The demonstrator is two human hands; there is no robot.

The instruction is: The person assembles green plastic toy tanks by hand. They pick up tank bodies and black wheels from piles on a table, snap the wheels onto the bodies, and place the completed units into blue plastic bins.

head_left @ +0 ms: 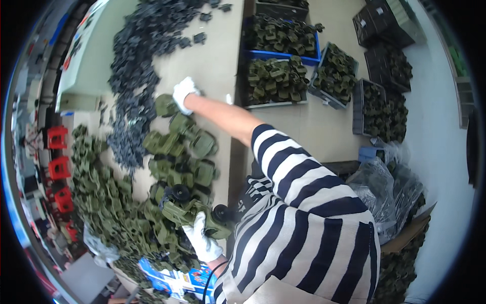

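Observation:
My left hand (203, 242), in a white glove, is closed on a green plastic toy vehicle body (195, 212) at the near edge of the table. Black wheels (179, 192) show beside that body. Stretched out across the table, my right hand (185, 94), also white-gloved, is closed at the edge of another green vehicle body (165, 105). Its fingertips are partly hidden, so I cannot tell what they grip. Between my hands several more green bodies (174, 144) stand in a loose group.
A heap of small dark grey parts (134, 81) covers the table's far side. Green parts (101, 187) pile up at the left. Crates of green pieces (278, 76) stand on the floor, beyond the table's edge (235, 101). Clear plastic bags (382, 187) lie behind me.

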